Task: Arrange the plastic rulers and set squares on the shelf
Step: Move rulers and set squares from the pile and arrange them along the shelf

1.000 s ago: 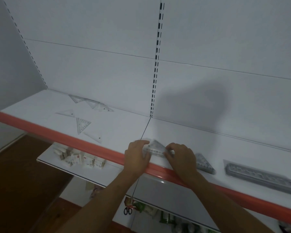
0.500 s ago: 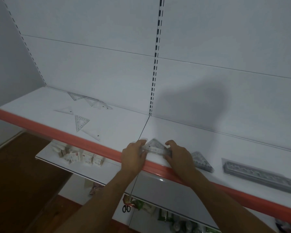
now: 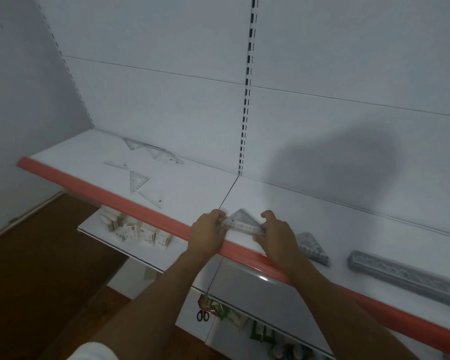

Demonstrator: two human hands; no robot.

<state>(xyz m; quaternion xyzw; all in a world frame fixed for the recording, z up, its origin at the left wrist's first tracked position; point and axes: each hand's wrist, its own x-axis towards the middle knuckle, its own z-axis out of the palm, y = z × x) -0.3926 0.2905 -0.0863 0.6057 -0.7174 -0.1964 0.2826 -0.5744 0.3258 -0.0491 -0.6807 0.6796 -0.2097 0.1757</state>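
Head view: I see both hands working at the front edge of the shelf [image 3: 283,203], just behind its orange lip [image 3: 130,203]. The left hand [image 3: 208,231] has its fingers curled onto the left corner of a clear set square [image 3: 240,221]; the right hand [image 3: 276,232] has its fingers curled round the right corner. The set square appears to be a small stack, though blur prevents a count, and it rests on or just above the shelf near the seam between two shelf panels. I judge that the two-sided hold serves to square the edges and align the piece parallel with the lip. Just beside the right hand lies a second set square stack [image 3: 312,246], and further right, apart from it, a packaged ruler bundle [image 3: 405,278], so a row appears to be forming along the front. On the left panel, several loose set squares [image 3: 138,181] lie scattered at mixed angles, not yet arranged. Below, a lower shelf [image 3: 109,236] carries small boxes [image 3: 138,231], and scissors [image 3: 202,315] hang lower down.
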